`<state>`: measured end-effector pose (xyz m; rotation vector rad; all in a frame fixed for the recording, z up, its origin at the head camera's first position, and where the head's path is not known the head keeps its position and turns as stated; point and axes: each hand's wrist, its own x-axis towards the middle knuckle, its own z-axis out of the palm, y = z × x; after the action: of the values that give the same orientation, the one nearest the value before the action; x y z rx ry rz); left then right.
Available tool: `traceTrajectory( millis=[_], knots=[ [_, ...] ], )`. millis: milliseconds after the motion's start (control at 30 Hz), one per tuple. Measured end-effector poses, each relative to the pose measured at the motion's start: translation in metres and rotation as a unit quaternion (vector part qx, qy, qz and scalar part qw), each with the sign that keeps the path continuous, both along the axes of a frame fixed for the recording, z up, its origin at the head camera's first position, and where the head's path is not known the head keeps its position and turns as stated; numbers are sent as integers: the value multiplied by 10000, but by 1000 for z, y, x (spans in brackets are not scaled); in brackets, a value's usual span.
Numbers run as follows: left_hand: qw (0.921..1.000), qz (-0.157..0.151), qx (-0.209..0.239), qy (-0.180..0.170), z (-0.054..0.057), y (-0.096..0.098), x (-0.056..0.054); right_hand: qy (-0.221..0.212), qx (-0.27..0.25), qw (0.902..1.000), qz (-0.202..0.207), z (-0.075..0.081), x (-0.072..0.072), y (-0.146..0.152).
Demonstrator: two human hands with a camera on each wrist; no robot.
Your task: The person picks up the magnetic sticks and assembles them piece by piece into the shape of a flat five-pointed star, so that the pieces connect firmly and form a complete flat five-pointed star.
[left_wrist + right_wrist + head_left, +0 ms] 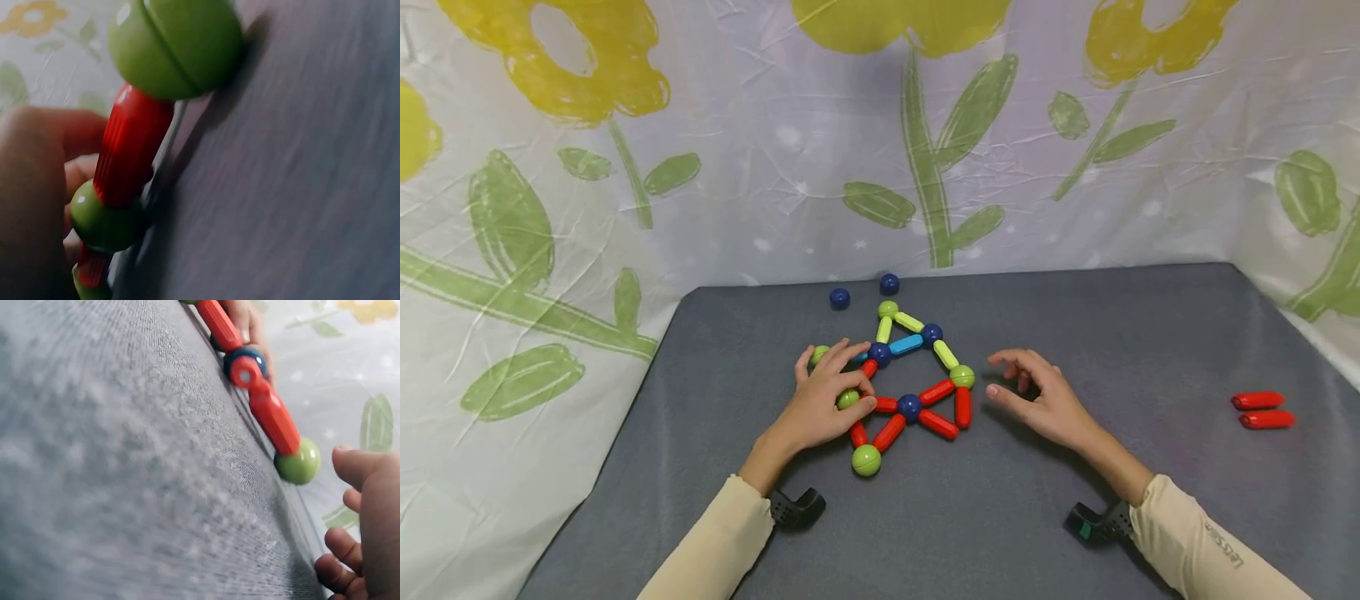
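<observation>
A flat structure of magnetic rods and balls lies on the grey table, in front of me. Its red rods [890, 433] meet at a blue ball [909, 407]; yellow-green rods [945, 355] and a light blue rod [906, 344] form its far part. My left hand [820, 400] holds the structure's left side, thumb and index finger about a green ball [847, 399]. In the left wrist view its fingers lie behind a red rod [131, 147]. My right hand [1041, 400] hovers right of the structure, fingers loosely bent and nothing held. Two red rods end close together near the green ball [962, 377].
Two loose blue balls [839, 298] [889, 284] lie beyond the structure by the table's far edge. A pair of red rods [1258, 401] [1267, 420] rests at the far right. A flower-printed curtain [737, 208] hangs behind the grey table [1150, 333].
</observation>
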<state>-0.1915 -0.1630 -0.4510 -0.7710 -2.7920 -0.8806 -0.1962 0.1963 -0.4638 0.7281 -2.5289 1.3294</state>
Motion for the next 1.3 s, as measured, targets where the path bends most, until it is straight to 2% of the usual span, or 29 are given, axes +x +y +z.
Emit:
traceTrajectory(
  millis=[133, 300, 433, 567, 733, 867, 1000, 1133, 1300],
  knots=[
    [9997, -227, 40, -112, 3, -20, -6, -430, -22, 9988, 224, 3, -16, -7],
    [9987, -369, 353, 38, -2, -38, -8, -1060, 26, 9936, 394, 8, -52, -24],
    [9971, -414, 595, 246, -7, -43, -10, -1201, 132, 9917, 445, 11, -82, -43],
    [9958, -291, 782, 370, -10, -46, -12, -1255, 186, 9909, 444, 14, -109, -63],
    [9946, -193, 969, 319, -10, -49, -14, -1343, 155, 9900, 403, 18, -135, -84],
    [9951, -156, 943, 266, -10, -49, -14, -1292, 227, 9904, 433, 19, -150, -100],
    [9954, -105, 919, 262, -9, -48, -14, -1019, 363, 9910, 795, 22, -162, -116],
    [9959, -47, 873, 221, -10, -48, -13, -828, 596, 9875, 1198, 25, -166, -130],
    [9963, 8, 833, 208, -11, -48, -13, -854, 1013, 9851, 1095, 23, -166, -138]
  ],
)
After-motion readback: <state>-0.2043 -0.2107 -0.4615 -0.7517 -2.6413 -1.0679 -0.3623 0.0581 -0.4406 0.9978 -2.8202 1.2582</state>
